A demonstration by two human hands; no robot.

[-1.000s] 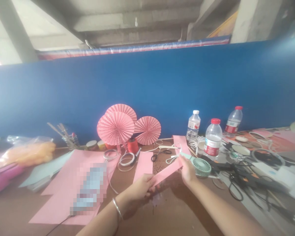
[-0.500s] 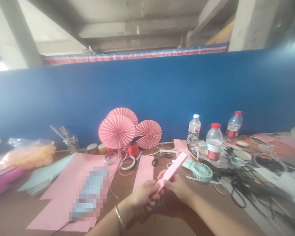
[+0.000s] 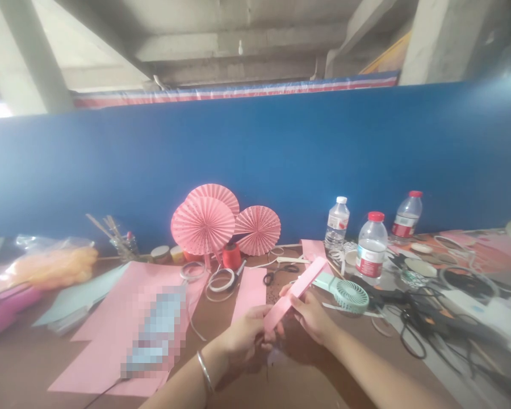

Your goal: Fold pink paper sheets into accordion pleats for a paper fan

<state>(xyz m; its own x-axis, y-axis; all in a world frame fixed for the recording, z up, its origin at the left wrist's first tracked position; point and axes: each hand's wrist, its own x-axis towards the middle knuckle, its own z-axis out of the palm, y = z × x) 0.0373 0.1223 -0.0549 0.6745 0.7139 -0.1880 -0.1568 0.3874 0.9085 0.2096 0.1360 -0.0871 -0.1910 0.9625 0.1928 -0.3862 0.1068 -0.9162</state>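
A narrow strip of folded pink paper slants up and to the right above the table. My left hand, with a silver bangle on its wrist, is closed on the strip's lower end. Around its middle, my right hand grips it with the thumb on the near side. Just behind my hands lie a flat pink paper strip and black-handled scissors. Round pleated pink paper fans stand against the blue partition. Some of my fingers are hidden behind the folded paper.
Pink paper sheets lie at left under a blurred-out item. Rolls of tape and a red thread spool sit behind. At right are a mint handheld fan, bottles and tangled black cables.
My left hand has shifted down to the strip's lower end, and my right hand has slid slightly up along it. More of the pink strip shows between them.
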